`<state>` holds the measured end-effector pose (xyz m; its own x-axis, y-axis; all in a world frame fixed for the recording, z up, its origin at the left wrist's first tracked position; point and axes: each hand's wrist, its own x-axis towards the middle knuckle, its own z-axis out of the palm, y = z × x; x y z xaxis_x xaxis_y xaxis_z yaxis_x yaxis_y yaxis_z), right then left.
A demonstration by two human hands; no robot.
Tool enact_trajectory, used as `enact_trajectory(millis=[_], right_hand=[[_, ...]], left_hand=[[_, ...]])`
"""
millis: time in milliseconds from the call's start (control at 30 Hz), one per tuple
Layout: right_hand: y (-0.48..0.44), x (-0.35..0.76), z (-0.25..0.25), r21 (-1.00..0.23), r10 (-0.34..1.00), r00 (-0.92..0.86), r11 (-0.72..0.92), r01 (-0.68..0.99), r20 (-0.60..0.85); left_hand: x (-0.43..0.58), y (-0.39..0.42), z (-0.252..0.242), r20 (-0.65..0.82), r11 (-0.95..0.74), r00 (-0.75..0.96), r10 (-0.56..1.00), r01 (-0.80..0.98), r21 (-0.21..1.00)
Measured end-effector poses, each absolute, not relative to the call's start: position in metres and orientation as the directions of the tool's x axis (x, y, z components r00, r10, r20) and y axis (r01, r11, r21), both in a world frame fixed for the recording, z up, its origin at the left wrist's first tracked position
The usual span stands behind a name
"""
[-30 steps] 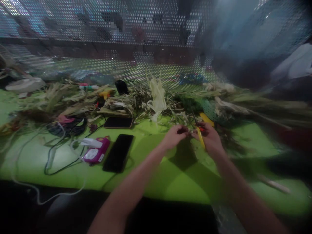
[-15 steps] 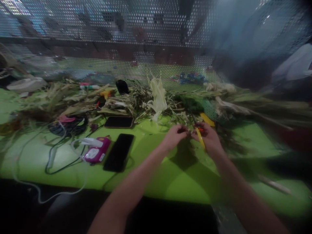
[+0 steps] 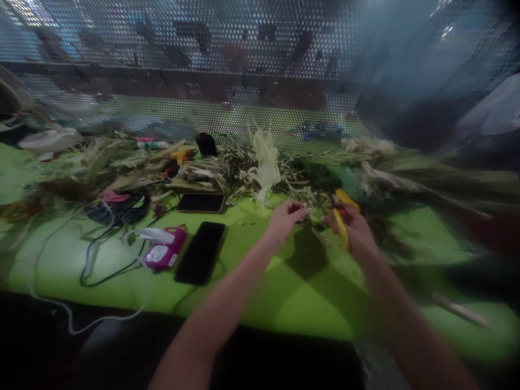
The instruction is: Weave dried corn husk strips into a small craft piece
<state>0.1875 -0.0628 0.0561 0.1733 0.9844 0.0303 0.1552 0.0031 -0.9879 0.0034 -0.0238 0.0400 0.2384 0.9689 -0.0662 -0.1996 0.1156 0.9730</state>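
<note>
My left hand (image 3: 284,219) is closed in a pinch on a small whitish bit of dried plant (image 3: 307,213). To its right, a short gap away, my right hand (image 3: 355,227) is closed around a yellow-handled cutting tool (image 3: 342,230) with an orange part. The tool's dark end points away from me; its exact kind is blurred. Behind the hands, a pale corn husk (image 3: 265,157) stands upright among dried stalks. Shadows of both hands fall on the green tabletop (image 3: 264,292).
A black phone (image 3: 200,253), another phone (image 3: 200,202) and a magenta power adapter (image 3: 166,248) with cables lie to the left. Dried leaves (image 3: 117,162) line the back before a perforated metal screen (image 3: 244,81). A yellow object (image 3: 346,199) and green mesh (image 3: 352,184) lie beyond my right hand.
My hands have moved apart: the left slightly leftward with the plant bit, the right slightly rightward with the yellow-handled tool. The view has shifted a little.
</note>
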Motion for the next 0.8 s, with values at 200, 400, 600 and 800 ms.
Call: enact_trajectory(millis=[200,400,600,800], right_hand=[[-0.068,0.177,0.055,-0.993,0.997,0.074,-0.036,0.117,-0.027],[-0.067,0.179,0.052,-0.995,0.995,0.078,-0.061,0.082,-0.054],[-0.066,0.182,0.055,-0.994,0.998,0.047,-0.054,0.095,-0.05],[-0.069,0.217,0.062,-0.879,0.988,0.093,0.064,0.472,0.122]], left_hand=[[0.006,-0.022,0.033,-0.028,0.057,0.131,0.991,-0.218,0.974],[0.009,-0.027,0.034,-0.079,0.145,0.224,0.971,-0.294,0.945],[0.009,-0.025,0.032,-0.077,0.158,0.371,0.925,-0.193,0.968],[-0.008,-0.011,0.043,-0.107,0.156,0.157,0.982,-0.344,0.926]])
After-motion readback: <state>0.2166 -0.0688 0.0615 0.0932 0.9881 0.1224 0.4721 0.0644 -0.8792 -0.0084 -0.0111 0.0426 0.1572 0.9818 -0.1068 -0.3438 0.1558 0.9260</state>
